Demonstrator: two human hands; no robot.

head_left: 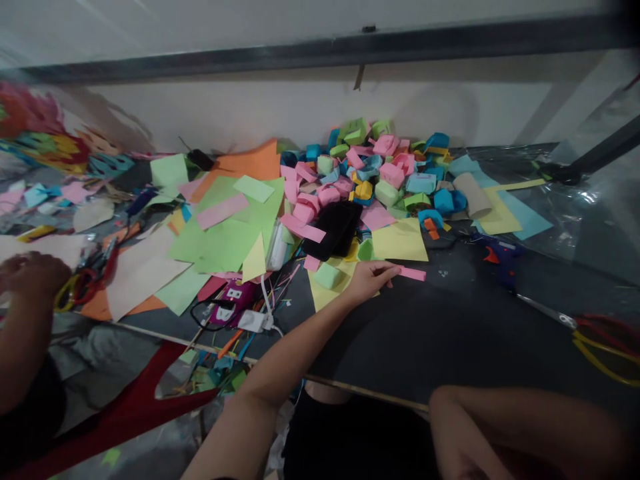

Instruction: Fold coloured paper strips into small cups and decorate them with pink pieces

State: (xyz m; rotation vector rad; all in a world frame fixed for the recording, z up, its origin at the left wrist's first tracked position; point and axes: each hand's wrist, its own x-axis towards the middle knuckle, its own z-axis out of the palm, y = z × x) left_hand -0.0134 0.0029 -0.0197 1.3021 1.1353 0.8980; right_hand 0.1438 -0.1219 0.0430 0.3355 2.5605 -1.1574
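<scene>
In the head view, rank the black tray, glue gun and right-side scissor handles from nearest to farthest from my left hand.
1. Black tray: just beyond the left hand, slightly left.
2. Glue gun: to its right.
3. Scissor handles: far right.

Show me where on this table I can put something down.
The dark tabletop is open between the left hand, the glue gun, the scissors and the near edge. Crowded: beyond that hand, a heap of folded paper pieces; to its left, coloured sheets and a white plug.
</scene>
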